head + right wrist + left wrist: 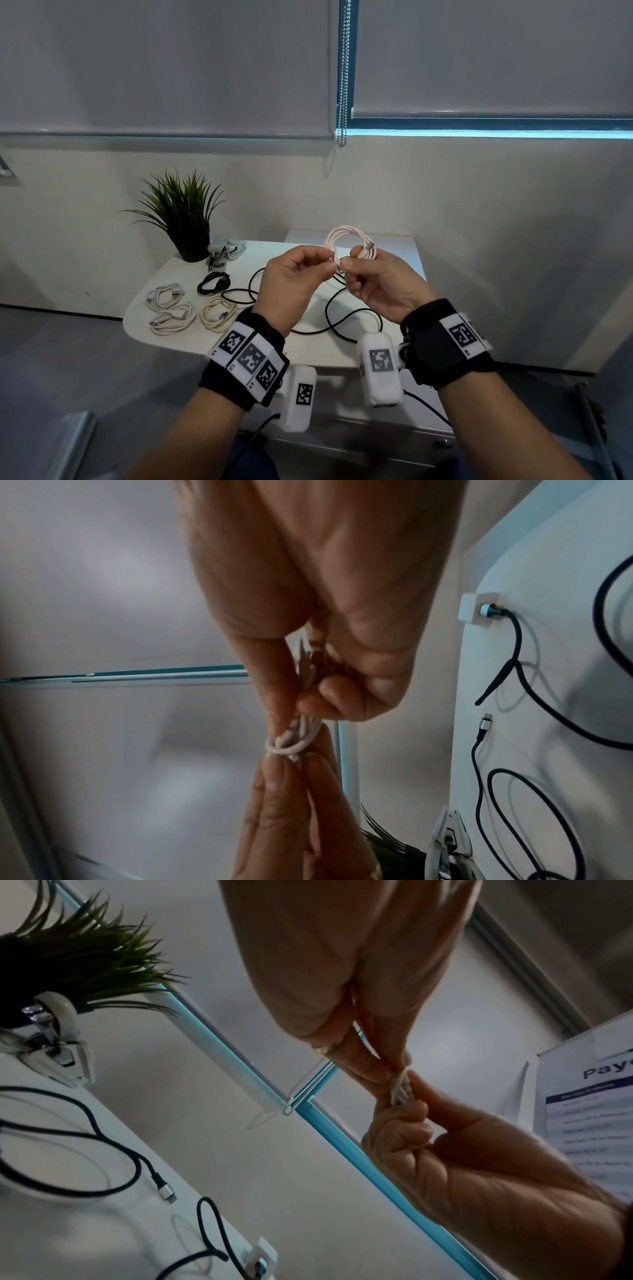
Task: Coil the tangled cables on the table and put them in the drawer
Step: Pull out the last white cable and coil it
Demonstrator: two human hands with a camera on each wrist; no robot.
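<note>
A pale pink-white cable, wound into a small coil, is held up above the white table. My right hand grips the coil's lower part, fingers curled round the strands. My left hand pinches the cable's loose end beside it. In the right wrist view one turn of the cable wraps across the bundle between the right hand and the left hand. The left wrist view shows both hands meeting on the cable.
On the table's left lie three coiled white cables and a coiled black cable. A loose black cable sprawls under my hands, plugged into a white adapter. A potted plant and a stapler stand at the back.
</note>
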